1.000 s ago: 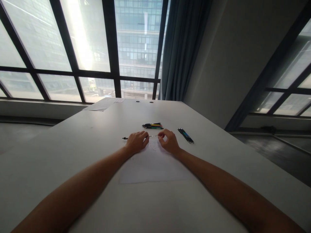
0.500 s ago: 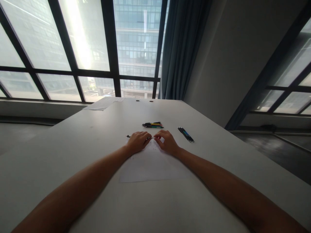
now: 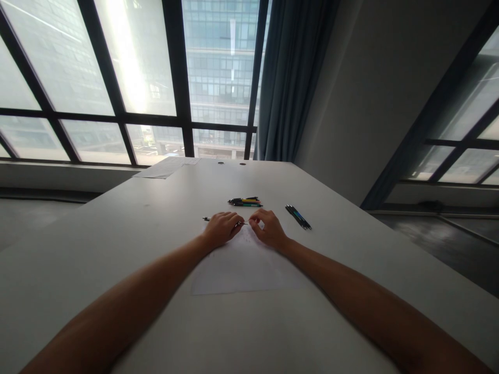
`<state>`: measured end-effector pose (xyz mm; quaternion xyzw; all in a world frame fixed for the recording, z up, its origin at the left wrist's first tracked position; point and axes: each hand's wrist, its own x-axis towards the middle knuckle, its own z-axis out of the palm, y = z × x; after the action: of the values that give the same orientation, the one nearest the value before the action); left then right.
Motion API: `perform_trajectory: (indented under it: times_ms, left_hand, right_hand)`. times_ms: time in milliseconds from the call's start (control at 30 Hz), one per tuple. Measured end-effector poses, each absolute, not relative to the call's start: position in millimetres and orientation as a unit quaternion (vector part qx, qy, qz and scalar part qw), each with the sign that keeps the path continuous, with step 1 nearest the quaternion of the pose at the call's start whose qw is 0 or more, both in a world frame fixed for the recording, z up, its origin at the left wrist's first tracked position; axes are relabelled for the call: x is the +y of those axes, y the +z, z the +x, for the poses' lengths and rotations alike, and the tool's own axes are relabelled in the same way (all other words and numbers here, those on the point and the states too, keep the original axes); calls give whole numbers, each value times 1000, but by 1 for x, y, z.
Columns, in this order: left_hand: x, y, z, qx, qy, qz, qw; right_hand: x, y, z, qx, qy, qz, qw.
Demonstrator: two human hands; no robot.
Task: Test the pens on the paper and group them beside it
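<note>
Over the top of a white paper sheet (image 3: 237,272), my left hand (image 3: 221,227) is closed around a slim pen (image 3: 240,223). Its thin tip points right, toward my other hand. A dark and pale pen end (image 3: 206,219) shows left of my left hand; I cannot tell if it belongs to the same pen. My right hand (image 3: 268,227) pinches thumb and forefinger together just beside that tip. Whatever is between those fingers is too small to make out. Faint marks show on the paper between the hands.
Several pens (image 3: 245,201) lie in a bunch just beyond my hands. More pens (image 3: 298,217) lie together to the right. Other paper sheets (image 3: 161,169) rest at the white table's (image 3: 156,208) far left edge. Windows and a blue curtain (image 3: 290,83) stand behind.
The right fingertips have drawn slightly away from the pen's tip, leaving a small gap with the thin tip in view. The pens on the table have stayed put.
</note>
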<state>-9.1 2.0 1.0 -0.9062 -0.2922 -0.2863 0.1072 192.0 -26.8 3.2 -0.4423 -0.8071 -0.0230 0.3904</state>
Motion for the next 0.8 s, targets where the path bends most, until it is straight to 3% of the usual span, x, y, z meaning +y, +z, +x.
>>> perform_trajectory:
  times_ms: [600, 800]
  left_hand:
    - [6, -4, -9, -276, -328, -893, 135]
    - [3, -2, -9, -306, -315, -889, 126]
  right_hand:
    - [-20, -1, 197, -792, -75, -408, 448]
    - [-8, -2, 216, -741, -138, -543, 371]
